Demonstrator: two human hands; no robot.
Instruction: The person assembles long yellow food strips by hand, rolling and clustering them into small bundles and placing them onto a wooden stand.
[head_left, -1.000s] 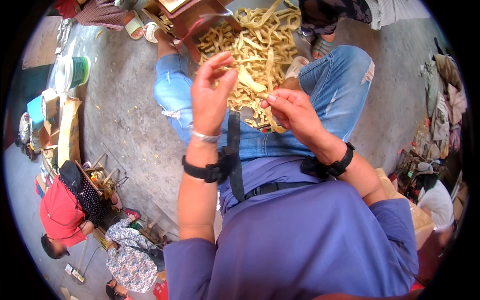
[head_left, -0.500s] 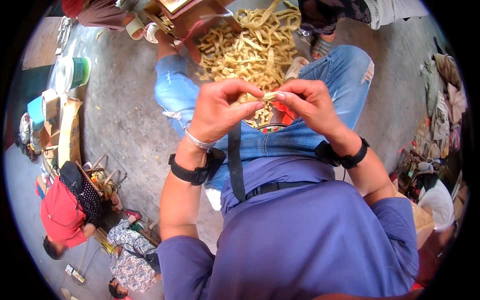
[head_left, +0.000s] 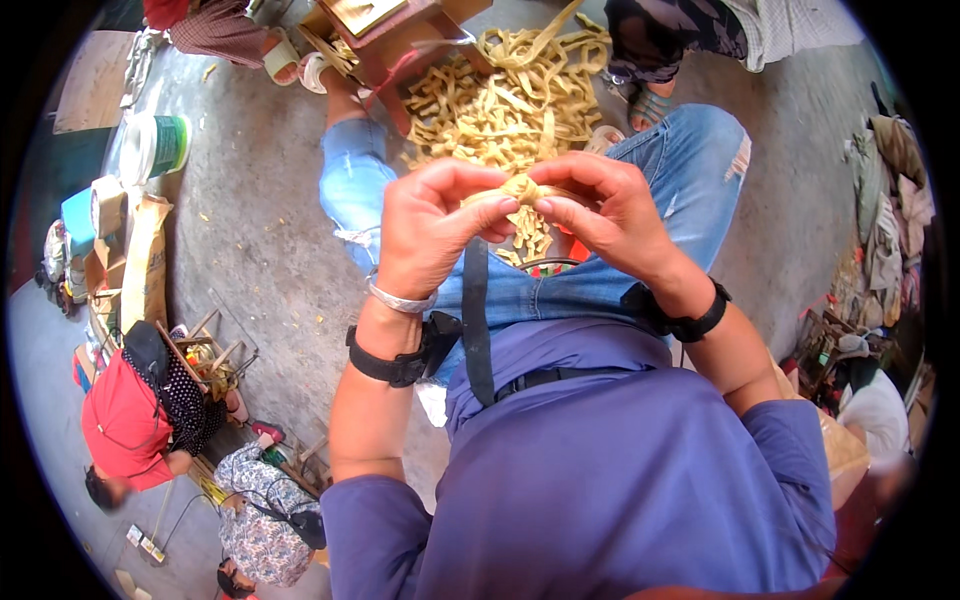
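Over my lap, my left hand (head_left: 437,215) and my right hand (head_left: 612,212) meet at a pale yellow, flat strip (head_left: 521,189). A small rounded knot in it sits between my fingertips. My left thumb and index finger pinch one side of the knot. From the other side, my right thumb and index finger pinch it too. Beyond my hands, a heap of similar yellow strips (head_left: 490,115), many of them knotted, lies on the floor between my feet. More yellow pieces (head_left: 530,237) show just below my hands, by something red partly hidden.
A reddish-brown wooden stool or box (head_left: 410,50) stands at the heap's far left. People's feet (head_left: 650,105) are close to the heap. On the left are a white-and-green bucket (head_left: 155,147) and a seated person in red (head_left: 125,420). Cloths (head_left: 885,240) hang at right.
My fingertips have drawn together around the strip, and a rounded knot now shows between them. Both hands stay over my lap. The whole view has shifted slightly.
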